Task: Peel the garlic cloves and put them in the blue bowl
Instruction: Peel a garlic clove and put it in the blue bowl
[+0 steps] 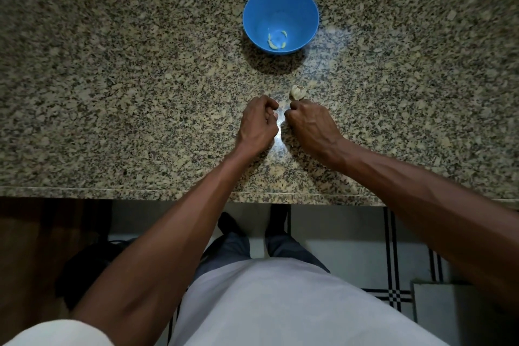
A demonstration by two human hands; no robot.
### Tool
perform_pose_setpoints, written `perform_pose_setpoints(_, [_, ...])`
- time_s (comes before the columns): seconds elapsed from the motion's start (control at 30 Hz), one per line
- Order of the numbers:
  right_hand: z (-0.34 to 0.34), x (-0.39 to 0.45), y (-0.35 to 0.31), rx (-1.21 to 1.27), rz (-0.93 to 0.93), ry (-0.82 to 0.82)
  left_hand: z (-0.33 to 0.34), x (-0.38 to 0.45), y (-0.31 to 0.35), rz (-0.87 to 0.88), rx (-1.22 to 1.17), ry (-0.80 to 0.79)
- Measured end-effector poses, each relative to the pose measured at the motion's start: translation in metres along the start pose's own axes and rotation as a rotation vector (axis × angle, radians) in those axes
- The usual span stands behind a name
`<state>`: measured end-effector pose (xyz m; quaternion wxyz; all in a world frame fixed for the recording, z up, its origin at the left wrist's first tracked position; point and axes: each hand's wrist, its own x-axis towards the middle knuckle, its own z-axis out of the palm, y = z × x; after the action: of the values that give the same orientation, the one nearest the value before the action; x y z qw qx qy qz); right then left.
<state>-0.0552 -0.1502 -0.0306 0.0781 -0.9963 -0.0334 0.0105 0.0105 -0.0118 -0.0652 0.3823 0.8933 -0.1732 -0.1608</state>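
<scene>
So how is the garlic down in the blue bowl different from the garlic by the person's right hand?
The garlic in the blue bowl is a few small, pale yellow-green peeled cloves, lying loose and untouched. The garlic head on the granite counter is one bigger clump, whitish-tan with papery skin, and it sits right at the fingers of the right hand. Both are garlic from the same job.

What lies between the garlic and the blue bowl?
Only bare counter, darkened by the bowl's shadow, in the head view. The garlic sits at the right hand; the bowl stands farther back.
</scene>
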Motion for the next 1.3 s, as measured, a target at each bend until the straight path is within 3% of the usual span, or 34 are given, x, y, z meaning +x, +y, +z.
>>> perform_pose_setpoints(0.07, [-0.001, 0.002, 0.004, 0.052, 0.014, -0.010, -0.001, -0.001, -0.001, -0.021, -0.048, 0.011])
perform_pose_setpoints(0.13, [-0.004, 0.005, 0.013, 0.230, 0.141, -0.025, -0.005, -0.002, 0.002, -0.086, -0.178, 0.005])
perform_pose_setpoints(0.23, [-0.010, 0.004, 0.021, 0.986, 0.503, -0.009, -0.019, -0.008, 0.008, -0.159, -0.395, -0.049])
perform_pose_setpoints(0.3, [-0.011, -0.001, 0.019, 1.365, 0.680, 0.062, -0.023, -0.014, 0.013, -0.160, -0.557, -0.083])
perform_pose_setpoints(0.43, [-0.008, -0.008, 0.006, 1.700, 0.778, 0.076, -0.022, -0.023, 0.021, -0.114, -0.695, -0.010])
perform_pose_setpoints(0.67, [-0.013, -0.014, -0.003, 1.657, 0.795, 0.038, -0.024, -0.030, 0.024, -0.114, -0.680, 0.086])
perform_pose_setpoints(0.9, [-0.028, -0.017, -0.002, 1.506, 0.637, 0.048, -0.029, -0.031, 0.023, -0.004, -0.534, 0.091])
perform_pose_setpoints(1.1, [-0.022, -0.016, -0.006, 1.681, 0.734, 0.027, -0.034, -0.025, 0.024, 0.045, -0.396, 0.101])
perform_pose_setpoints(1.3, [-0.020, -0.016, -0.004, 1.646, 0.703, 0.039, -0.032, -0.026, 0.024, 0.092, -0.342, 0.113])
